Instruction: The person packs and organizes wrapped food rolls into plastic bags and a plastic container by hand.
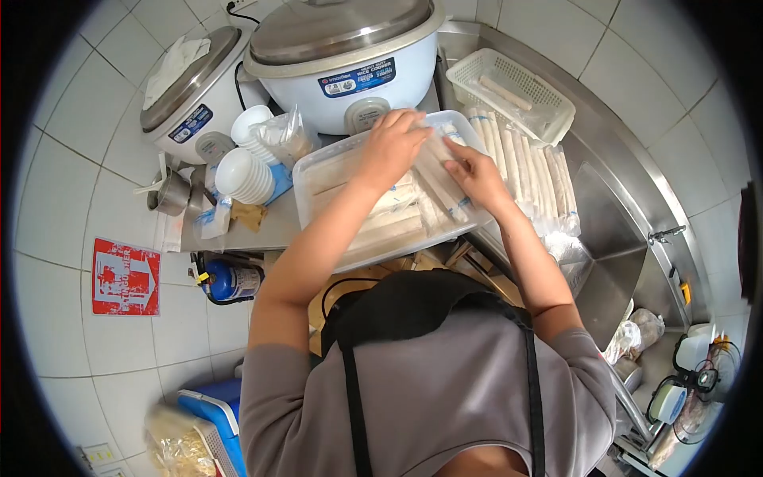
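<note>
A clear plastic pack of long pale rolls (439, 176) with blue marks lies slanted over the right part of a translucent plastic tub (302, 187). My left hand (392, 147) is closed on its upper end, the fingertips partly blurred. My right hand (479, 173) grips the pack's right side, with the thumb on top and the other fingers partly hidden. Beneath both hands, more wrapped pale rolls (389, 230) fill the tub. Right of the tub, several similar packs of rolls (528, 171) lie side by side, close to my right hand.
Behind the tub stands a large rice cooker (350, 83), with a second rice cooker (187, 107) at left. Stacked white cups (242, 176) stand left of the tub. A perforated basket (509, 91) sits at the back right, above a steel sink (608, 215). A blue fire extinguisher (232, 280) is below.
</note>
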`<act>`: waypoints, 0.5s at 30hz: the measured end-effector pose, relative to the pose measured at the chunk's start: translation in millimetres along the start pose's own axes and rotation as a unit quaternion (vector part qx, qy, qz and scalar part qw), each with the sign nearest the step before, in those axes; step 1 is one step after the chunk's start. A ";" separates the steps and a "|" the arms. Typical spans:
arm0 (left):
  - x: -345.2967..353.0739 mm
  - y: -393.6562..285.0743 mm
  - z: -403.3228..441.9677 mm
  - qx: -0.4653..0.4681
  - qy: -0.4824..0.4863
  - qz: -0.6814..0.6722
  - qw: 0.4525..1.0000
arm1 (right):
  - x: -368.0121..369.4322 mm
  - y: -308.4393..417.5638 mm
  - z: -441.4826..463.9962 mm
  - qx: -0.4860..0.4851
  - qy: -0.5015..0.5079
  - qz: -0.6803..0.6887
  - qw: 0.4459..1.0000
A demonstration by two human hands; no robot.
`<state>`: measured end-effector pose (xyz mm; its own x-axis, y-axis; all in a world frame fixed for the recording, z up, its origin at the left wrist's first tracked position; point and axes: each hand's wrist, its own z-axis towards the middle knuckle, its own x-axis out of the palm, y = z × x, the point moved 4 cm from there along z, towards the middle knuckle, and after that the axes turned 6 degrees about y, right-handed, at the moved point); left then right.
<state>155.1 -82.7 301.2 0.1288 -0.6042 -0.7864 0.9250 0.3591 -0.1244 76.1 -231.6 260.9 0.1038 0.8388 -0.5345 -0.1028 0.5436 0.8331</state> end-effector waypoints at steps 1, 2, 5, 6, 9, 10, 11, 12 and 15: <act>13.0 3.4 1.3 -0.028 0.008 -0.017 0.999 | -1.2 -17.8 3.1 0.004 -0.039 0.007 0.999; 25.8 6.1 -0.2 -0.056 0.018 -0.036 0.998 | -4.3 -35.8 4.7 0.010 -0.079 0.015 0.997; 65.8 10.6 -7.4 -0.114 0.163 -0.168 0.966 | -11.9 -49.6 7.3 0.030 -0.112 -0.092 0.989; 69.3 5.9 -5.7 -0.113 0.185 -0.179 0.960 | -13.4 -44.3 7.3 0.031 -0.120 -0.117 0.985; 77.2 -3.9 -5.8 -0.111 0.246 -0.192 0.943 | -5.7 -26.3 6.2 0.067 -0.104 -0.287 0.950; 80.4 -4.6 -5.3 -0.111 0.263 -0.186 0.940 | -2.2 -25.0 4.2 0.053 -0.110 -0.308 0.944; 83.4 -5.0 -4.3 -0.109 0.279 -0.181 0.937 | 0.8 -25.0 1.9 0.040 -0.117 -0.329 0.936; 88.2 -4.2 -2.2 -0.093 0.301 -0.158 0.936 | 1.1 -23.1 2.0 0.025 -0.125 -0.351 0.928; 98.9 -4.2 -2.3 -0.067 0.350 -0.120 0.927 | 9.7 -22.0 2.9 0.036 -0.016 -0.510 0.859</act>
<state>163.2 -142.4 222.5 -0.3815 -0.0864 -0.9203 0.8385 0.3867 -0.3839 82.2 -235.5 237.8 0.1313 -0.0758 -0.9884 0.1192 0.9911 -0.0602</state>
